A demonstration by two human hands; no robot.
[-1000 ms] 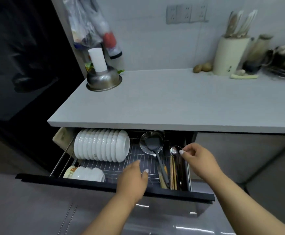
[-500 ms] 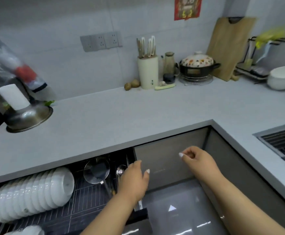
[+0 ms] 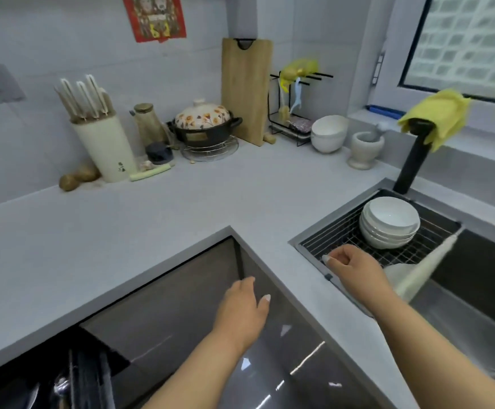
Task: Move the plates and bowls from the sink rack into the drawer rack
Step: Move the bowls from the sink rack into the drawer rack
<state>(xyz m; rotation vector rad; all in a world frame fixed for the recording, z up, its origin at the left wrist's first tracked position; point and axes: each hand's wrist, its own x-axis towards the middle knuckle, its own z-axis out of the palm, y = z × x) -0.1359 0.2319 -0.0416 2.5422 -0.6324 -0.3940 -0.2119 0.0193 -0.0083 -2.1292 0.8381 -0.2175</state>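
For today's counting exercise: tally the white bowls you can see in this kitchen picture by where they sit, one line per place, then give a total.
Bowls stacked on the sink rack: 4, the stack of bowls
Bowls stacked on the counter: 2, the counter bowls beside the mortar
Total: 6

Glossy white ceramic bowls [image 3: 389,222] sit on a metal wire sink rack [image 3: 340,231]; matt grey countertop [image 3: 152,219], wooden board [image 3: 246,90].
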